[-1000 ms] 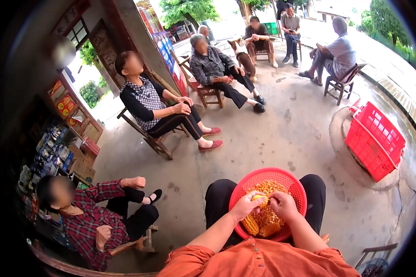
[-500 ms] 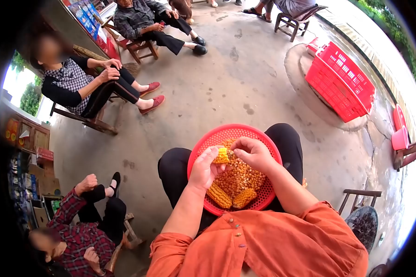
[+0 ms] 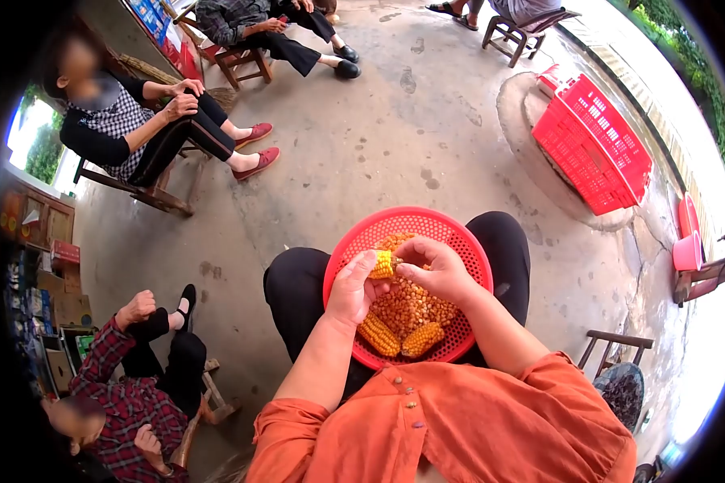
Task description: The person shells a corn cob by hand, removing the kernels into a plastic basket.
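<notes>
A red perforated basket (image 3: 354,233) rests on my lap, holding loose corn kernels (image 3: 411,302). Over it, my left hand (image 3: 353,290) is closed around a yellow ear of corn (image 3: 384,264), partly hidden by the fingers. My right hand (image 3: 439,270) is at the ear's other end, thumb and fingertips pinched against it. Two more whole ears lie at the basket's near side: one corn cob (image 3: 379,334) on the left and another corn cob (image 3: 421,339) beside it.
Seated people surround me: a person in checks (image 3: 113,129), a person in plaid (image 3: 129,414), and others at the back. Red plastic crates (image 3: 592,141) stand on the concrete floor at the right. A small chair (image 3: 616,350) is near my right side.
Both hands stay at the ear of corn, with the right fingers shifted slightly along its end. The whole view has tilted a little.
</notes>
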Motion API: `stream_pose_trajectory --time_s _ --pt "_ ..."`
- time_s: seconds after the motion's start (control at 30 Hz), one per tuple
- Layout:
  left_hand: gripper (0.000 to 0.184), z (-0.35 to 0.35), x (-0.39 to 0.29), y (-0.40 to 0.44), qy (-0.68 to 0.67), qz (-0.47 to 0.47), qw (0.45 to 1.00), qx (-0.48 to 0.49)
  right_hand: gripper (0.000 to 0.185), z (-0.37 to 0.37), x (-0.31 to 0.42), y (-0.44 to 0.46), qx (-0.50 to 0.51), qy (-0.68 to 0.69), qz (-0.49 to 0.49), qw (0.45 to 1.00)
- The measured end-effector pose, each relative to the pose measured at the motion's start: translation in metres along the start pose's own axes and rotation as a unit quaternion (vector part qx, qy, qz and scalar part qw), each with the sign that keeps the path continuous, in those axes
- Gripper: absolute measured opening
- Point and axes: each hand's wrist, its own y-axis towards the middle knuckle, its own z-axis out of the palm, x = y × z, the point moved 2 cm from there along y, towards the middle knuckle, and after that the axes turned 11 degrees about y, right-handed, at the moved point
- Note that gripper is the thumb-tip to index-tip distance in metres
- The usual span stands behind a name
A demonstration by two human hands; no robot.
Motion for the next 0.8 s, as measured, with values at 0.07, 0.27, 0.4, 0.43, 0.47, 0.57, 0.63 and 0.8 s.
stream_pose_trajectory --time_s 0.07,0.27,0.4,0.43,0.47,0.57,0.63,0.8 --pt "0.023 -0.001 0.001 0.002 0.010 0.013 1.000 -0.014 0.021 -0.001 -0.006 0.003 -0.007 -0.024 0.017 1.000" --pt "0.024 0.007 0.001 0.007 0.039 0.033 0.998 -0.042 0.018 -0.017 -0.023 0.008 -0.048 0.032 0.030 0.998" --pt "0.024 0.005 0.004 0.008 0.038 0.049 0.997 -0.042 0.017 -0.020 -0.036 0.016 -0.044 0.033 0.041 0.998" --pt "0.024 0.004 0.005 0.008 0.039 0.048 0.997 -0.042 0.017 -0.019 -0.036 0.017 -0.039 0.079 0.046 0.995" --pt "0.025 0.002 0.006 0.009 0.049 0.054 0.996 -0.045 0.017 -0.018 -0.036 0.017 -0.040 0.080 0.045 0.995" --pt "0.027 0.004 0.007 0.010 0.077 0.067 0.994 -0.047 0.018 -0.019 -0.035 0.015 -0.046 0.113 0.047 0.991" --pt "0.028 0.005 0.007 0.011 0.094 0.076 0.991 -0.049 0.019 -0.019 -0.036 0.015 -0.045 0.086 0.041 0.994" --pt "0.028 0.003 0.007 0.007 0.140 0.087 0.986 -0.038 0.019 -0.016 -0.040 0.016 -0.035 0.050 0.025 0.998"
